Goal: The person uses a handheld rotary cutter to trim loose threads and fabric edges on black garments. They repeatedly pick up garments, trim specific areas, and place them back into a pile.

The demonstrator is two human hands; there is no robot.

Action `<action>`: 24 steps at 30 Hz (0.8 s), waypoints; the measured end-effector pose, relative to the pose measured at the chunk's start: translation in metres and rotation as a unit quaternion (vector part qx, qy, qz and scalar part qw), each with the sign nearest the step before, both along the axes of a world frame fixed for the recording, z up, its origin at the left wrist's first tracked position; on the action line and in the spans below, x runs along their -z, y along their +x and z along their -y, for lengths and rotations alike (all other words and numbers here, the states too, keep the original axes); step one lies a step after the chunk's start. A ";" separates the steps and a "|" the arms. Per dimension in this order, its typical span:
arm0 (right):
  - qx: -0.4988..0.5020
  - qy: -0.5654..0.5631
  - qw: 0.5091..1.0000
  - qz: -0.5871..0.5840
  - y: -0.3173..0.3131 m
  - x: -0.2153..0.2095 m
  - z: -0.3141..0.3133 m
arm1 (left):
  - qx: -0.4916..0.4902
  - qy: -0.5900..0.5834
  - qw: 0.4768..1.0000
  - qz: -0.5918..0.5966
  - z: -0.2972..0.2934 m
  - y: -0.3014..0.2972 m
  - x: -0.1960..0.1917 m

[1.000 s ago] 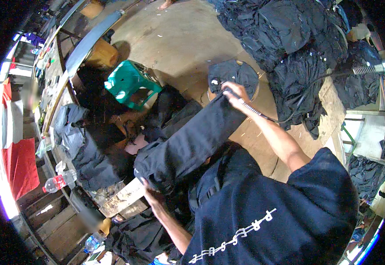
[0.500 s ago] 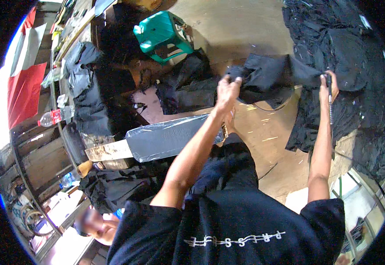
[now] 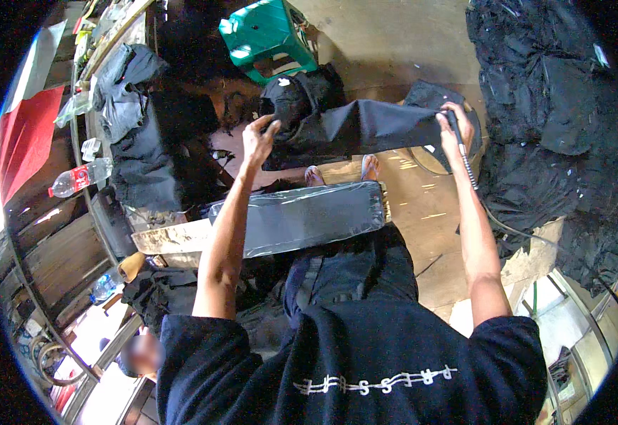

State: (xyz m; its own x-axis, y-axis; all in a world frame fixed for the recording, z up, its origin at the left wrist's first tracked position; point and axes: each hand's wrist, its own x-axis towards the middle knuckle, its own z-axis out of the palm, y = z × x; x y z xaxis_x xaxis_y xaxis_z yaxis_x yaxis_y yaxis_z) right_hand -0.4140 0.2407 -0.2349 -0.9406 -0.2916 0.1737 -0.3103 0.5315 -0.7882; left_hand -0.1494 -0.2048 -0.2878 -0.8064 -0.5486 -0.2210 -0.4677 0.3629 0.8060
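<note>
A strip of black cloth (image 3: pixel 376 126) is stretched between my hands, above a plastic-wrapped dark board (image 3: pixel 309 218) that lies across in front of my lap. My left hand (image 3: pixel 258 145) pinches the cloth's left end between thumb and fingers. At the other end, my right hand (image 3: pixel 458 136) is closed around a black-handled corded tool (image 3: pixel 455 125) with a springy cable sleeve, and the cloth's right end is at its fingertips. The tool's tip cannot be made out. More black cloth (image 3: pixel 291 99) lies bunched on the floor behind the strip.
Large heaps of black cloth (image 3: pixel 571 92) fill the right side. A green plastic stool (image 3: pixel 261 37) stands ahead. The tool's cable (image 3: pixel 529 234) runs off to the lower right. At left are a plastic bottle (image 3: pixel 82 177) and a red-and-white cloth (image 3: pixel 34 138). Another person (image 3: pixel 142 354) is at lower left.
Both hands have moved left, the left one further, so the cloth is drawn out straighter between them. My view has shifted slightly.
</note>
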 end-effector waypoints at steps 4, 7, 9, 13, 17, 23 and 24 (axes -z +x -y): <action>-0.073 0.014 0.997 0.015 0.043 0.034 0.051 | 0.039 -0.086 0.986 0.134 0.065 0.058 0.054; -0.060 0.100 0.992 0.057 0.074 0.067 0.078 | 0.047 -0.130 0.938 0.318 0.104 0.098 0.083; -0.029 0.125 0.988 -0.081 0.089 0.076 0.081 | 0.085 -0.085 0.903 0.413 0.125 0.125 0.097; 0.109 0.065 0.988 0.085 0.107 0.054 0.043 | 0.262 0.010 0.874 0.408 0.144 0.143 0.122; 0.189 0.020 0.975 0.110 0.134 0.025 -0.038 | 0.350 0.080 0.883 0.303 0.090 0.072 0.140; 0.335 -0.033 0.918 0.209 0.159 0.044 -0.152 | 0.292 0.073 0.935 0.187 -0.123 -0.110 0.129; 0.309 -0.042 0.926 0.211 0.158 0.053 -0.159 | 0.279 0.095 0.941 0.166 -0.160 -0.137 0.137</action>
